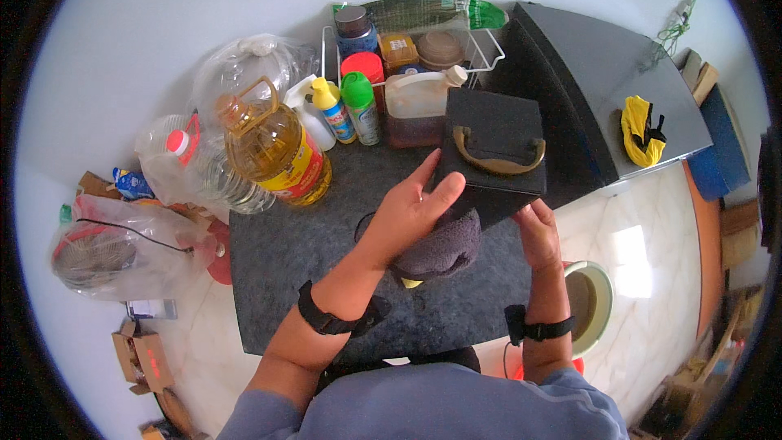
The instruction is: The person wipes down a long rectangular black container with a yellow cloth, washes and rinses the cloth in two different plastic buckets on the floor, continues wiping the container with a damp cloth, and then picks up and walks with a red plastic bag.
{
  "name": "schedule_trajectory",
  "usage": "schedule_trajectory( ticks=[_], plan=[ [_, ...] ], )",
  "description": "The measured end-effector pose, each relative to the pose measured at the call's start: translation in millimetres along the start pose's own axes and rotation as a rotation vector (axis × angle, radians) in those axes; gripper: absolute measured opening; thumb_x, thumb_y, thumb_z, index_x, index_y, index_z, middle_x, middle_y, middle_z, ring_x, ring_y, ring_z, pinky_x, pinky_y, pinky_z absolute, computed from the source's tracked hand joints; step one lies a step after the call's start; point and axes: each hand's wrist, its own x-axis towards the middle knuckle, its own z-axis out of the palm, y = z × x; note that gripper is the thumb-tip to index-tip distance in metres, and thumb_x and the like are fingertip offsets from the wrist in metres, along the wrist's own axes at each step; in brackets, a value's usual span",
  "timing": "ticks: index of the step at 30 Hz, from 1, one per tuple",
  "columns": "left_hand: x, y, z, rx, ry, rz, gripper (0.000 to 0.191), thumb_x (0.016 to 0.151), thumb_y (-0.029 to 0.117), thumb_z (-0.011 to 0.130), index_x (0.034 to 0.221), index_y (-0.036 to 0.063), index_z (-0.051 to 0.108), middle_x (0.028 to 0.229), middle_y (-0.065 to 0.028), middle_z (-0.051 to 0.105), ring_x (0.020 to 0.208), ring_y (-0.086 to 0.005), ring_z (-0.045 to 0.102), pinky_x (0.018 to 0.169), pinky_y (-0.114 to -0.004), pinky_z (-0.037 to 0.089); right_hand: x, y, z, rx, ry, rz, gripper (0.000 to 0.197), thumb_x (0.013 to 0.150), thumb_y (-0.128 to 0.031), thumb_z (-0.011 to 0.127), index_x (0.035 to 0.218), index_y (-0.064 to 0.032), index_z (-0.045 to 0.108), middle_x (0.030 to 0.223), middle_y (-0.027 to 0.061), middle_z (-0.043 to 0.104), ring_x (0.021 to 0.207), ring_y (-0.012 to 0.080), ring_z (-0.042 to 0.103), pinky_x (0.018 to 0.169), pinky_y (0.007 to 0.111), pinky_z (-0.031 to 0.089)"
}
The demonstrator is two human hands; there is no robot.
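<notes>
A black box (495, 110) with a curved brass-coloured handle (501, 164) is held above the dark tabletop (293, 293). My right hand (540, 232) grips its lower right corner, fingertips under the edge. Against the box's left side rests my left hand (415, 211), thumb and forefinger spread; its other fingers are hidden. Below the box and beside my left wrist lies a dark grey plush cloth (443, 247), partly covered by my hand. A small yellow piece (412, 283) shows at the cloth's near edge. Both wrists wear black straps.
A large oil bottle (278, 153), water bottle (238, 180), spray bottles, and a jug (415, 101) stand along the table's back left. Behind is a white wire rack (489, 52) with jars. Right are a grey cabinet (617, 73) with a yellow cloth (638, 134) and a bucket (602, 305).
</notes>
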Motion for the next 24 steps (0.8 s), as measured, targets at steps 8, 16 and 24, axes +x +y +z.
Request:
schedule_trajectory(
  ticks=[8,16,24],
  plan=[
    [-31,2,-51,-0.728,0.128,-0.168,0.038,0.084,0.035,0.052,0.102,0.0017,0.057,0.086,-0.0085,0.063,0.075,-0.017,0.06,0.069,-0.028,0.048,16,32,30,-0.323,0.198,-0.053,0.059,0.079,-0.033,0.062,0.127,-0.0035,0.045,0.131,0.0153,0.042,0.12,0.0263,0.04,0.098,0.035,0.03],
    [-52,-54,-108,-1.092,0.253,-0.1,0.034,0.084,0.038,0.049,0.088,0.0051,0.059,0.081,-0.0098,0.063,0.075,-0.0257,0.06,0.073,-0.036,0.049,48,82,33,0.103,0.313,0.558,0.063,0.077,-0.031,0.066,0.126,0.0008,0.041,0.118,0.0128,0.049,0.107,0.0253,0.046,0.085,0.042,0.037],
    [-65,-220,-125,-0.877,0.625,-0.332,0.027,0.083,0.035,0.049,0.084,0.0097,0.057,0.073,-0.0059,0.058,0.069,-0.0245,0.056,0.069,-0.036,0.046,48,63,23,-0.083,0.556,0.309,0.069,0.069,-0.005,0.071,0.126,0.0123,0.035,0.114,0.018,0.053,0.1,0.026,0.053,0.086,0.032,0.042]
  ],
)
